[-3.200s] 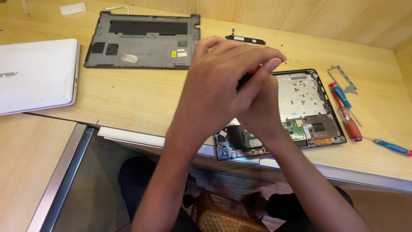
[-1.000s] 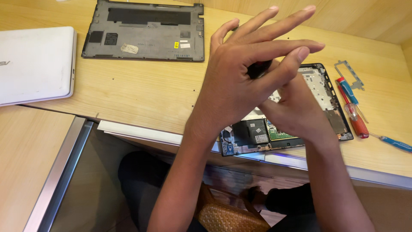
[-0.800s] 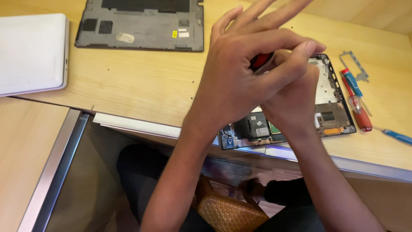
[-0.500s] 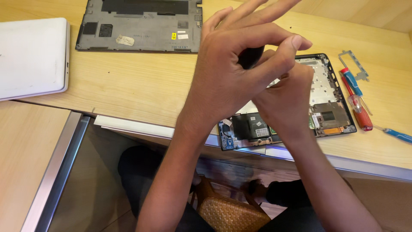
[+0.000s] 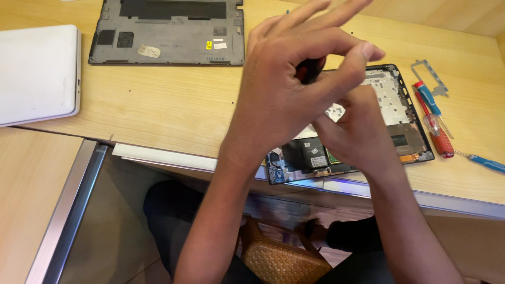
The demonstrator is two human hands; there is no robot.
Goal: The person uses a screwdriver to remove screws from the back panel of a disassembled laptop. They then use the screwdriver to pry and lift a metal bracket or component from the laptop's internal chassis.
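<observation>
An opened black laptop base [image 5: 405,134] lies on the wooden table with its circuit board and parts exposed. Above it, my left hand [image 5: 286,100] pinches the dark handle of a screwdriver [image 5: 310,69] between thumb and forefinger, the other fingers spread upward. My right hand [image 5: 357,137] sits just below and right of it, curled over the laptop base. Its fingertips are hidden behind the left hand, at the tool's lower part. The screwdriver's shaft and tip are hidden.
A detached grey bottom cover [image 5: 163,31] lies at the back. A closed white laptop [image 5: 37,73] is at the left. A metal bracket [image 5: 428,76], a blue screwdriver [image 5: 428,100], a red screwdriver [image 5: 439,137] and a blue tool [image 5: 486,163] lie right. A woven bag [image 5: 284,260] sits below the table edge.
My left fingers have shifted around the screwdriver handle, the thumb moving across its top. Both hands stay over the laptop base. The view has drifted slightly.
</observation>
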